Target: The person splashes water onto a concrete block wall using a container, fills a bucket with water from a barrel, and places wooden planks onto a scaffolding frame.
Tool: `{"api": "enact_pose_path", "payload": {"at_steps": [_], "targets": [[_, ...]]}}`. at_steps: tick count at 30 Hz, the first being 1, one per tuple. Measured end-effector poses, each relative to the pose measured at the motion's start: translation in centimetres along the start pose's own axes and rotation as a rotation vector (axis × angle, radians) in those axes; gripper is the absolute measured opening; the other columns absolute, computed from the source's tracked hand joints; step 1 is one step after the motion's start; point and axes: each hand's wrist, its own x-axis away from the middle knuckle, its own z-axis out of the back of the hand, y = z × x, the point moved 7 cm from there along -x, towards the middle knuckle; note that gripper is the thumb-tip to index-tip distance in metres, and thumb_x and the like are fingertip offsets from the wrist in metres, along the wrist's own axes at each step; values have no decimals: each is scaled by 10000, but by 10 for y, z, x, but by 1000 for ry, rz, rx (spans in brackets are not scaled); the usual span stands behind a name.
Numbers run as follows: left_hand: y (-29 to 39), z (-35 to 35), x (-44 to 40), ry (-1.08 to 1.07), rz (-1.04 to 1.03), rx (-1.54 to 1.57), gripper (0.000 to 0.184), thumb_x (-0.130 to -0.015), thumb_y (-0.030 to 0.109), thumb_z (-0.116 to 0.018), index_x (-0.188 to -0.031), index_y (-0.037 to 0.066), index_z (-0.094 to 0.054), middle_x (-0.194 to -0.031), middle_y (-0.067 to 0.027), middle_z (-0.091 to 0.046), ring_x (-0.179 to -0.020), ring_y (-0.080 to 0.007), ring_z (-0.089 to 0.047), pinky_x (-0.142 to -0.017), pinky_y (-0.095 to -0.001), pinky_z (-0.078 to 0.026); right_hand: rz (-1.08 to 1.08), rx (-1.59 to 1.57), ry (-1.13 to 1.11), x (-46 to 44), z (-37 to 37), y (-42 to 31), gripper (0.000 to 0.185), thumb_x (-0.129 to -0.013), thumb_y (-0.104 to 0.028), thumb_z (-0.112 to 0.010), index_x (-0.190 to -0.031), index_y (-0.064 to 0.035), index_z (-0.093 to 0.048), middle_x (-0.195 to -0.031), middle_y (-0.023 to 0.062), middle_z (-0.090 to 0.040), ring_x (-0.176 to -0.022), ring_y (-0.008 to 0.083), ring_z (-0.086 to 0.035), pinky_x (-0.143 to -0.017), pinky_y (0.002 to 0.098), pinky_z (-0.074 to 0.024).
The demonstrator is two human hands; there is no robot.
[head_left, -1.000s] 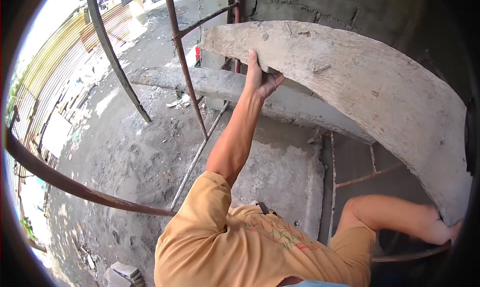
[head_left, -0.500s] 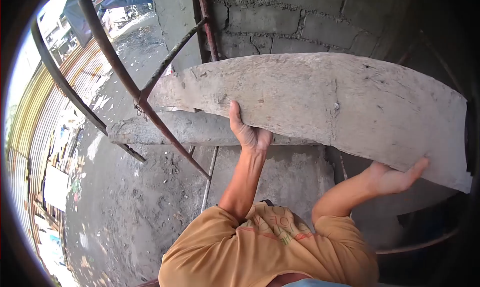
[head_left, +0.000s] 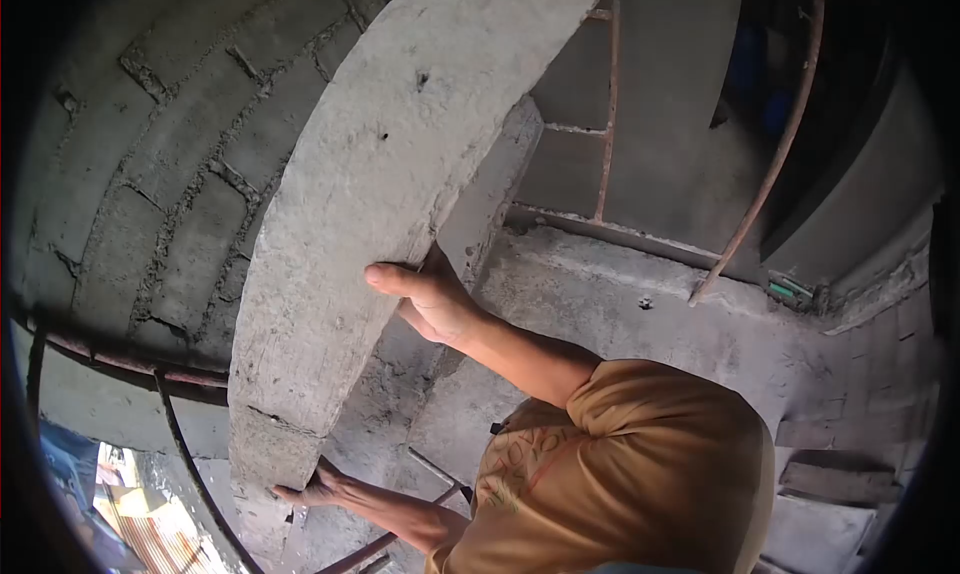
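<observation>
A long, wide, grey-crusted plank (head_left: 340,194) runs from the top of the view down to the lower left. My right hand (head_left: 430,299) grips its near edge around the middle, with the thumb on the upper face and the fingers partly hidden beneath. Lower down, near the plank's bottom end, my left hand (head_left: 312,486) holds the same edge, its fingers partly out of sight underneath. Below the held plank lies another grey board (head_left: 505,169), partly covered by it.
A concrete block wall (head_left: 180,214) rises at the left. Rusty metal bars stand at the lower left (head_left: 190,464) and upper right (head_left: 790,144). Concrete floor (head_left: 620,314) lies below. Stacked blocks (head_left: 840,479) sit at the right, and corrugated sheeting (head_left: 165,539) shows at the lower left.
The view has swung round to the right, and the plank now appears steep instead of crosswise. My right hand has gone from the plank's far right part to its middle; my left is near its lower end.
</observation>
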Motion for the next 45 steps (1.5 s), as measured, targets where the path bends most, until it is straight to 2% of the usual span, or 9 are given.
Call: {"api": "enact_pose_path", "payload": {"at_steps": [5,8,11,16,23,31,33,40,45], "targets": [[12,22,-11,7,-89,-88,663,-725,198,-742,-1299,-3,-479,-1341,-208,-490,-1263,-369,-435,-1073,-581,-316,-46,-25,19,-27,31,45,749,-766,-83,-727,-1385,-41,-306,-1291,106,-475,-1220,213,-444,-1028,409,-383],[18,44,-19,76,-119,-135,569,-750,189,-725,-1247,-4,-525,-1314,-197,-520,-1236,-350,-466,-1054,-555,-349,-198,-33,131,-35,56,77,832,-765,-82,-730,-1419,-55,-216,-1303,116,-445,-1226,228,-430,-1050,438,-368],[19,58,-27,137,-140,-214,505,-777,187,-712,-1215,-5,-551,-1306,-187,-532,-1220,-344,-481,-1037,-539,-369,-225,-64,234,-39,71,90,782,-766,-44,-708,-1395,-24,-243,-1264,124,-473,-1181,223,-470,-1020,409,-409],[19,69,-34,179,-187,-334,563,-765,263,-723,-1234,10,-542,-1325,-182,-513,-1234,-349,-462,-1052,-540,-338,-294,-44,279,-42,111,132,758,-769,-75,-716,-1374,-28,-262,-1210,107,-487,-1152,223,-481,-1004,418,-423],[37,80,-42,221,-249,-501,577,-742,309,-729,-1210,8,-575,-1294,-189,-541,-1224,-355,-473,-1063,-529,-322,-405,-92,368,-43,133,170,882,-761,-87,-730,-1411,-129,-135,-1299,120,-383,-1200,247,-426,-998,486,-428],[9,79,-39,264,-188,-488,616,-725,295,-756,-1218,-12,-551,-1310,-201,-518,-1223,-360,-470,-1062,-513,-343,-489,-158,417,-70,173,198,850,-740,-84,-739,-1390,-128,-193,-1306,125,-402,-1226,263,-429,-968,545,-448],[-8,87,-41,290,-146,-520,614,-726,287,-754,-1222,-10,-547,-1312,-203,-516,-1217,-362,-475,-1056,-514,-352,-423,-165,440,-83,191,199,818,-739,-82,-735,-1378,-110,-224,-1289,123,-426,-1228,262,-431,-970,543,-447],[-53,119,-51,324,-98,-602,508,-755,281,-721,-1162,4,-595,-1256,-193,-559,-1162,-350,-522,-1020,-503,-388,-594,-46,552,-114,269,220,526,-762,-204,-728,-1223,-85,-503,-1226,72,-540,-1154,234,-508,-959,551,-407],[-88,120,-55,330,-44,-606,486,-760,272,-715,-1145,-4,-604,-1244,-191,-567,-1159,-338,-529,-1033,-488,-386,-625,-94,585,-130,314,238,483,-762,-176,-727,-1193,-98,-522,-1141,58,-585,-1102,225,-540,-895,543,-454]]}}
